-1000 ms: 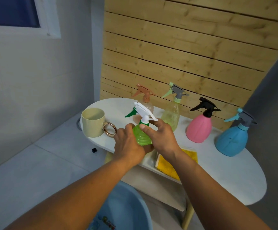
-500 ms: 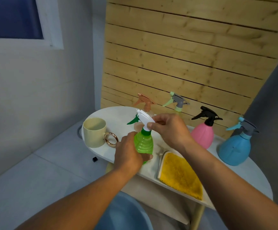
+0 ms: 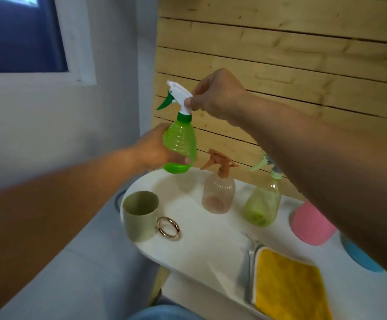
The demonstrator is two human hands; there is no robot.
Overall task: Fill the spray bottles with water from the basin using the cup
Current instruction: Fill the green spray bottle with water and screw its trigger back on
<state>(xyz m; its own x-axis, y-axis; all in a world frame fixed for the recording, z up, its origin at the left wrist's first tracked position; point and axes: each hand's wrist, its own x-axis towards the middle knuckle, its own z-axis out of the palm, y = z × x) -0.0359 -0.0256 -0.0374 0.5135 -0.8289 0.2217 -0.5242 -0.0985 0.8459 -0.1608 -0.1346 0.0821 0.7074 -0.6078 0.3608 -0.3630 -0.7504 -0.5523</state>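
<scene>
A green ribbed spray bottle (image 3: 180, 144) with a white and green spray head is held up above the left end of the white table (image 3: 213, 241). My left hand (image 3: 154, 150) grips its body from the left. My right hand (image 3: 215, 93) pinches the white spray head from the right. A pale green cup (image 3: 139, 215) with a gold ring handle stands on the table's left end. Only the blue basin's rim (image 3: 162, 312) shows at the bottom edge.
On the table stand a clear peach spray bottle (image 3: 219, 192), a yellow-green one (image 3: 263, 202), a pink one (image 3: 310, 226) and a blue one (image 3: 361, 257), the last two partly behind my right arm. A yellow cloth (image 3: 289, 287) lies near the front edge. A wooden slat wall is behind.
Both hands have lifted the green bottle off the table, up and away from me. The view has shifted closer to the table, and the basin has dropped almost out of view.
</scene>
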